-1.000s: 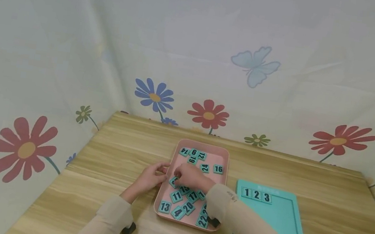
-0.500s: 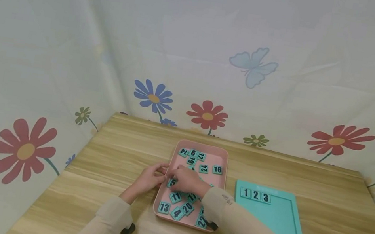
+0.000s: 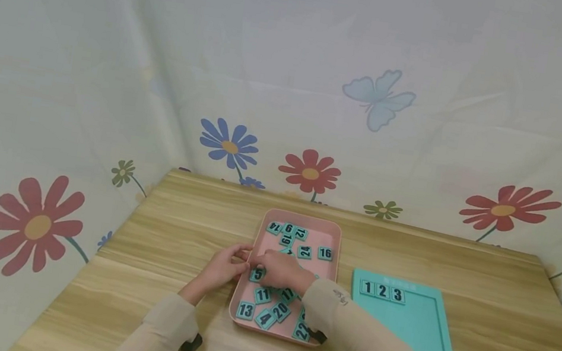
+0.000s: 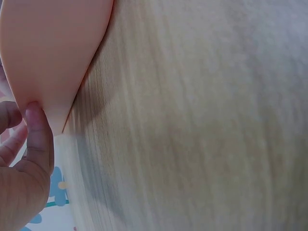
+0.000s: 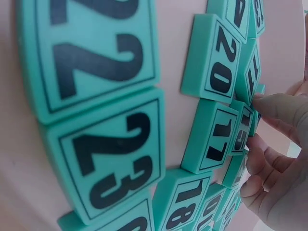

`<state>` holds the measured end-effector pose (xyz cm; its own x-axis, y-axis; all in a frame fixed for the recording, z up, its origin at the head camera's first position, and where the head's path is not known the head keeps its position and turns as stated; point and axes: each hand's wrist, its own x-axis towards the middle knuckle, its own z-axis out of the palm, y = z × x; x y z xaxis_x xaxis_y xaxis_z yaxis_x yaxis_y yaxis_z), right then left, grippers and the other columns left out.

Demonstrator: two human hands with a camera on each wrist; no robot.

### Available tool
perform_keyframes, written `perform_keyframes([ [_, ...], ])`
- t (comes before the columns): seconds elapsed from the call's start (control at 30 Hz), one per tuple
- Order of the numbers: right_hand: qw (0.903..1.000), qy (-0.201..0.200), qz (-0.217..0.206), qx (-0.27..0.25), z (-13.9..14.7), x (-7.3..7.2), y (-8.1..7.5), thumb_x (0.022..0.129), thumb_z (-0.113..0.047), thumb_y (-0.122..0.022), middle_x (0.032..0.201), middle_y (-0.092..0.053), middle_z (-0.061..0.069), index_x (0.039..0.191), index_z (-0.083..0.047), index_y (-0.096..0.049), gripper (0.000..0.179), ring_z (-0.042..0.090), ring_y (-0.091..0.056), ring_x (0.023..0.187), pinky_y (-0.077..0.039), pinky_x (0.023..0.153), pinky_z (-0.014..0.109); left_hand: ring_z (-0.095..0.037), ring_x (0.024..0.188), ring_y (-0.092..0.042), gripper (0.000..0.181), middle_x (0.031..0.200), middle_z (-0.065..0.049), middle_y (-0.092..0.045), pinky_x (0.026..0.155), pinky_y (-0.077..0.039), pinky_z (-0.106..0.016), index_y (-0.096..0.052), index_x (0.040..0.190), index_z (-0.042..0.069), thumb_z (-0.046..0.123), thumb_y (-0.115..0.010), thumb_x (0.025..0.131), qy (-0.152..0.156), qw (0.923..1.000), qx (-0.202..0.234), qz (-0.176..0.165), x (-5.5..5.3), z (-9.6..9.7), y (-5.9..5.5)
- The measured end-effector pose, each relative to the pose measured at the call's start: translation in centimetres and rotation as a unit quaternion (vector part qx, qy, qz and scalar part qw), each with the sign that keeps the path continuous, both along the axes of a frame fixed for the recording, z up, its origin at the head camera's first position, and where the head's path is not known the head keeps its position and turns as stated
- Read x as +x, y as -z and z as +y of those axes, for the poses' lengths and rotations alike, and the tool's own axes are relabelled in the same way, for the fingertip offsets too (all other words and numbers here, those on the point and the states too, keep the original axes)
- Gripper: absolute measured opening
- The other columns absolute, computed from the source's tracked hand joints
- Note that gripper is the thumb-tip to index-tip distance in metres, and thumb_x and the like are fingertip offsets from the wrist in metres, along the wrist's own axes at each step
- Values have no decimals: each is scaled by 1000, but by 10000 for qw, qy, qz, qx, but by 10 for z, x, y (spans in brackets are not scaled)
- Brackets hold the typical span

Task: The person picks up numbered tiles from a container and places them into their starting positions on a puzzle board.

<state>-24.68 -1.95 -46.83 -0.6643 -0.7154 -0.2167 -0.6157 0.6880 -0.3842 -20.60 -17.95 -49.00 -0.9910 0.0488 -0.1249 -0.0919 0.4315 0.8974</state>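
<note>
A pink tray holds several teal number tiles. My left hand grips its left rim; in the left wrist view the thumb lies on the outer wall, with the other fingers partly hidden past the edge. My right hand reaches into the tray and pinches the tile marked 5 near that same rim. In the right wrist view, its thumb and fingers close around a mostly hidden tile, beside tile 15 and tile 11.
To the tray's right lies a teal board with a raised border. Tiles 1, 2 and 3 stand in a row at its top left. A flower-patterned cloth hangs behind the wooden table.
My right hand has shifted slightly left toward the tray's left rim. Tile 5, tilted and mostly covered before, now shows with its number upright. My left hand has stayed on the rim.
</note>
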Motion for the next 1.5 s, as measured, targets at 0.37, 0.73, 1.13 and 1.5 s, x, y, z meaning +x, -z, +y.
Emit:
perform_keyframes([
  [0.37, 9994, 76, -223, -262, 6, -5, -9, 73, -24, -69, 98, -60, -5, 107, -18, -63, 35, 5, -55, 85, -49, 76, 20, -22, 83, -61, 42, 101, -15, -54, 61, -55, -28, -49, 123, 6, -3, -52, 81, -71, 9999, 116, -51, 1, 1, -2],
  [0.73, 9989, 177, -82, -424, 30, 1, -36, 78, -29, -64, 106, -60, -6, 115, -18, -59, 38, 6, -56, 86, -51, 74, 20, -22, 84, -61, 43, 101, -15, -54, 63, -56, -29, -49, 123, 7, -1, -53, 81, -90, 9998, 146, -88, 1, 1, -1],
  [1.13, 9954, 106, 248, -918, 69, 2, -47, 77, -21, -65, 99, -59, 1, 111, -11, -62, 36, 17, -54, 91, -48, 75, 25, -20, 81, -61, 43, 101, -17, -53, 60, -56, -26, -48, 123, 4, -2, -52, 80, -100, 9999, 54, -32, 1, 2, 1],
  [1.5, 9869, 407, -28, -1559, 113, -4, -50, 79, -15, -62, 100, -55, 7, 113, -4, -59, 36, 18, -47, 78, -41, 63, 22, -26, 82, -61, 44, 104, -20, -52, 62, -56, -32, -46, 124, 2, -2, -52, 80, -70, 9998, 171, -55, -1, 2, 0],
])
